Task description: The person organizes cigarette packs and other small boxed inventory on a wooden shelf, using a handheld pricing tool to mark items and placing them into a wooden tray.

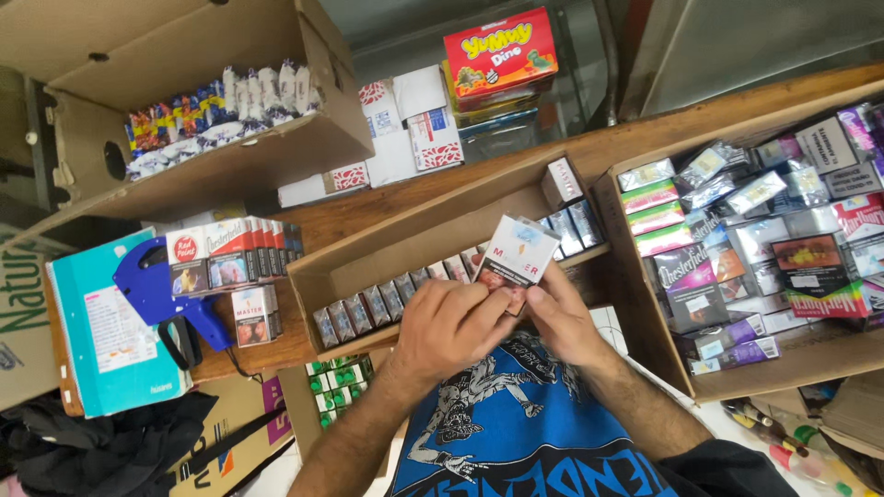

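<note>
Both my hands hold a white and red carton of cigarette packs (517, 251) wrapped in clear film, just above a shallow cardboard box (405, 241). My left hand (448, 324) grips its lower left side, and my right hand (557, 316) holds the lower right edge. A row of single packs (387, 300) lines the box's near wall. More packs (573, 223) stand at its right end.
A blue price-label gun (164, 296) lies left on the wooden counter beside stacked cartons (232, 250) and a teal notebook (103, 331). A big open box (778, 230) of assorted packs sits right. Another cardboard box (221, 120) with wrapped goods stands at the back left.
</note>
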